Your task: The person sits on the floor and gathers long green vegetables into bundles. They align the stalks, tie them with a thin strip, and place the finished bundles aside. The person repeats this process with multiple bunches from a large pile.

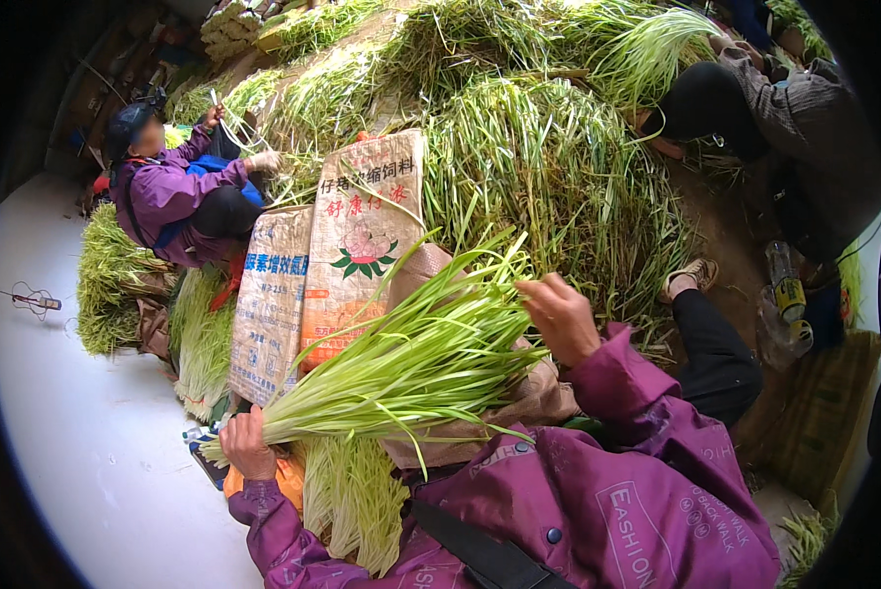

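A thick bundle of garlic chives (pixel 411 353), pale at the stems and light green at the leaves, lies slantwise across my lap. My left hand (pixel 247 445) grips it around the pale stem end. At the leaf tips is my right hand (pixel 560 318), its fingers bent and close together. Whether a leaf is pinched between them cannot be made out. Under the bundle, a brown cloth (pixel 536 397) covers my lap. More chives (pixel 352 493) with pale stems lie beside me, below the bundle, near an orange plastic bag (pixel 289 482).
Two printed woven sacks (pixel 367 213) lie before me. Beyond spreads a large heap of loose chives (pixel 558 184). A co-worker (pixel 179 188) sits at the left; another person (pixel 794 125) holds chives at the upper right. A plastic bottle (pixel 785 280) stands at the right, and a white wall (pixel 101 442) borders the left.
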`<state>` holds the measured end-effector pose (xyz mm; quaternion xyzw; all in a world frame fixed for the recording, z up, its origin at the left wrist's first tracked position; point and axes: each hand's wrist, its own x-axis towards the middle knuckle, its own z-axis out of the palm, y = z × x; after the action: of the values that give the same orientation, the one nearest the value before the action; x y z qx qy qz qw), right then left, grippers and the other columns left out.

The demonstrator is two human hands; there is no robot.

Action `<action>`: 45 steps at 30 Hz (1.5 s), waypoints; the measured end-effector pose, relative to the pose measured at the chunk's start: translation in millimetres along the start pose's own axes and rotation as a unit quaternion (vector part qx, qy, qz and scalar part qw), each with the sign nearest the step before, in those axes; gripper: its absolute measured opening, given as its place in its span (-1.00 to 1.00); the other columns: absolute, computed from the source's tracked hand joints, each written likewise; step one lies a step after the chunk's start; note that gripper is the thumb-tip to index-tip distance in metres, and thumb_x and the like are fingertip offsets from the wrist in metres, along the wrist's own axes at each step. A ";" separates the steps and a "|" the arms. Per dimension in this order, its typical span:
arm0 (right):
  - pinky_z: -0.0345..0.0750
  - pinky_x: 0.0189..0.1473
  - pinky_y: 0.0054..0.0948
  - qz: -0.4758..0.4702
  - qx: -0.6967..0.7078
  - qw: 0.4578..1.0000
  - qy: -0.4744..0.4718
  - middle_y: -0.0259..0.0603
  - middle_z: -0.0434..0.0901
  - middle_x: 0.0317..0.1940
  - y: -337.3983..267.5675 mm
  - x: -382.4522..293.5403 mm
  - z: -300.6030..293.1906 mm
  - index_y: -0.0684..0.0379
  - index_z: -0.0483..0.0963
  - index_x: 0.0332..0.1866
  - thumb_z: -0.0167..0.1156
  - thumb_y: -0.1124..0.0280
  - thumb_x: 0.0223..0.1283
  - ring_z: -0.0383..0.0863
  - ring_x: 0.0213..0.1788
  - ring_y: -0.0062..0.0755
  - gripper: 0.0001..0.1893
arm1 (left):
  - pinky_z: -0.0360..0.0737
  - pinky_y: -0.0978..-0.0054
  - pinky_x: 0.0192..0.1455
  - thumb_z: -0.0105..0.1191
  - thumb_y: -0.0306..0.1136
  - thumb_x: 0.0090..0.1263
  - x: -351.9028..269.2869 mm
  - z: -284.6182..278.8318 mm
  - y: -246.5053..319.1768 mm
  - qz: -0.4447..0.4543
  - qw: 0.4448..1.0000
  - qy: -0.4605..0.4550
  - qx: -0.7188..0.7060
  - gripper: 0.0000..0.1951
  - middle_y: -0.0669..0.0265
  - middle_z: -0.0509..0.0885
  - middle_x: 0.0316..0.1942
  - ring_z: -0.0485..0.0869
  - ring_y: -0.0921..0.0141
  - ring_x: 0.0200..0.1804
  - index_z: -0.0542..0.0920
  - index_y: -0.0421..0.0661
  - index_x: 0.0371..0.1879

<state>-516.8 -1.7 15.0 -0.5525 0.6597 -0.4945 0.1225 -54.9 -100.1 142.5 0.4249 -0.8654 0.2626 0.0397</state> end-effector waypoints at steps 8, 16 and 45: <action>0.44 -0.45 -0.23 -0.079 -0.083 0.993 -0.025 -0.19 0.39 -0.52 -7.5 8.0 25.4 0.15 0.37 -0.48 0.19 0.41 0.04 0.50 -0.46 -0.16 -0.86 | 0.30 0.31 -0.32 0.00 -0.49 0.15 -2.4 -1.5 0.7 0.002 1.000 -0.004 0.006 -0.76 0.27 0.43 -0.48 0.47 0.24 -0.35 0.57 -0.14 -0.18; 0.48 -0.45 -0.27 -0.095 -0.117 0.987 -0.055 -0.22 0.41 -0.56 -14.1 -1.2 21.4 0.14 0.38 -0.55 0.19 0.43 -0.03 0.53 -0.48 -0.20 -0.86 | 0.32 0.31 -0.30 0.02 -0.51 0.11 -5.2 4.6 -1.5 0.001 0.999 -0.034 0.000 -0.73 0.25 0.49 -0.45 0.50 0.22 -0.33 0.56 -0.14 -0.16; 0.50 -0.22 -0.08 0.274 -0.158 0.948 -0.028 -0.02 0.37 -0.22 104.9 -60.5 -8.3 0.16 0.46 -0.32 0.14 0.44 0.06 0.52 -0.22 0.07 -0.91 | 0.39 0.15 0.02 0.04 -0.21 0.03 -58.7 67.8 -38.9 -0.020 0.997 -0.062 0.029 -0.54 0.13 0.60 -0.17 0.54 0.09 -0.08 0.59 -0.09 -0.04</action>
<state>-564.6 43.5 -86.9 -0.3761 0.8519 -0.3153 0.1826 22.4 -110.7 83.4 0.4585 -0.8497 0.2595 -0.0211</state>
